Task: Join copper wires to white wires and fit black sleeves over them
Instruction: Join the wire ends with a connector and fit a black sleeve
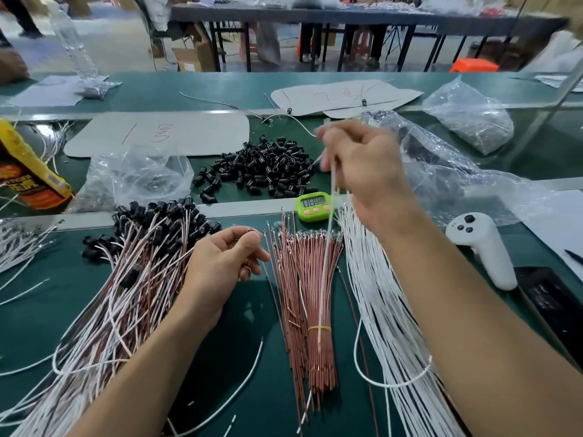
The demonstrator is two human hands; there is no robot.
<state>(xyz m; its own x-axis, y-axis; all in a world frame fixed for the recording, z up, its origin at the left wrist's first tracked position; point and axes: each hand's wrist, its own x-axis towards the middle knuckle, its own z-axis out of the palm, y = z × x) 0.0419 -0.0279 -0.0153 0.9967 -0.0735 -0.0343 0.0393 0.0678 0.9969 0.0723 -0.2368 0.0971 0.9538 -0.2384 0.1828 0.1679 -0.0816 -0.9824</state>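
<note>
Here, two hands are working over one green table [246,357]. The right hand [362,171] is pinching a single white wire [326,247] between thumb and fingers, and it is hanging down across the one copper wire bundle [315,310] (a yellow band is tying it). The left hand [225,263] is curling just beside the bundle's top, thumb against forefinger; whether it is gripping anything, I cannot tell. Loose white wires [378,310] are fanning at the right. One heap of black sleeves [268,168] is lying behind. One clear bag [470,121] is holding small dark pieces. Joined wires [132,279] are lying at the left.
</note>
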